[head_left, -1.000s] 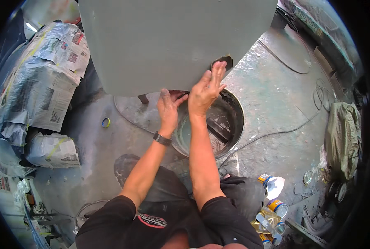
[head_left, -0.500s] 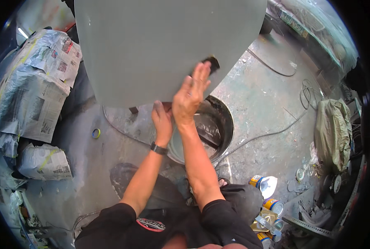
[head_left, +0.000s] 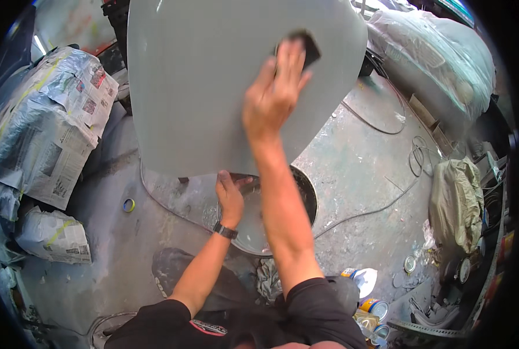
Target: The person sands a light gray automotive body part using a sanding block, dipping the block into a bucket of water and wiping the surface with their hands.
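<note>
A large grey primed panel (head_left: pixel 213 81) stands in front of me, filling the upper middle. My right hand (head_left: pixel 277 93) presses a dark sanding block (head_left: pixel 306 46) flat against its upper right part. My left hand (head_left: pixel 230 195) grips the panel's lower edge, with a black watch on the wrist. Below the panel sits a round dark basin (head_left: pixel 306 198) with pale water in it.
Objects wrapped in newspaper (head_left: pixel 50 128) lie at the left, another bundle (head_left: pixel 56 235) lower down. A tape roll (head_left: pixel 129 205) lies on the dusty floor. A hose (head_left: pixel 381 203) runs right. Paint cans (head_left: pixel 370 308) stand at lower right; a covered car (head_left: pixel 439 52) is behind.
My right hand with the block has slid up the panel from its lower edge to its upper part. My view has tilted, so the panel looks larger. My left hand stays on the bottom edge.
</note>
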Available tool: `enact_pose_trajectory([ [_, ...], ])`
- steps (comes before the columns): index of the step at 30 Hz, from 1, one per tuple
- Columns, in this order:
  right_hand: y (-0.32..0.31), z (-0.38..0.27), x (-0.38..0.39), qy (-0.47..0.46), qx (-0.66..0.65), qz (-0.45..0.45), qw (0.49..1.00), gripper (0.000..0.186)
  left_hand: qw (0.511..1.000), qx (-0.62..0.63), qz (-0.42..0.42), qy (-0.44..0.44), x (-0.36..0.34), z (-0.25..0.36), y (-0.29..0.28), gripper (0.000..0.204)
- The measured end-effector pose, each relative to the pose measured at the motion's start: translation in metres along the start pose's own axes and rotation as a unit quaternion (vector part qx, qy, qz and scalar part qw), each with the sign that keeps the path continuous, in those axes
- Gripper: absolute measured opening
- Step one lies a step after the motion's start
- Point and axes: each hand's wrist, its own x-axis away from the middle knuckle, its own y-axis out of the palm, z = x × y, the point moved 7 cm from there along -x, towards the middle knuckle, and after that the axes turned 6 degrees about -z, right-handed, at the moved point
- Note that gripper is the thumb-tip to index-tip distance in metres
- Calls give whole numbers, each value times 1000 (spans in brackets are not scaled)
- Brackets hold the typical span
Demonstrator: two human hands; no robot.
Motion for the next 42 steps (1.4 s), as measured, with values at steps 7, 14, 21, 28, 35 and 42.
enact_pose_trajectory([
  [7, -8, 27, 85, 3, 32, -64, 997, 45, 999, 0, 46, 6, -9, -13, -17, 61],
  [14, -5, 6, -25, -76, 89, -44, 992, 48, 1000, -3, -1, -26, 6, -19, 1, 65],
  [21, -4, 14, 81, -5, 34, -90, 995, 51, 999, -38, 19, 3, -7, -8, -16, 60],
  [28, -4, 4, -16, -33, 48, -69, 996, 46, 999, 31, 41, 1, 0, -6, 2, 56],
  [35, 4, -6, -35, -10, -1, -7, 1000, 44, 999, 12, 14, -35, -2, -34, -12, 57],
  [42, -1, 25, 60, 15, -11, -50, 999, 45, 1000, -15, 17, -6, 0, -15, -20, 57],
])
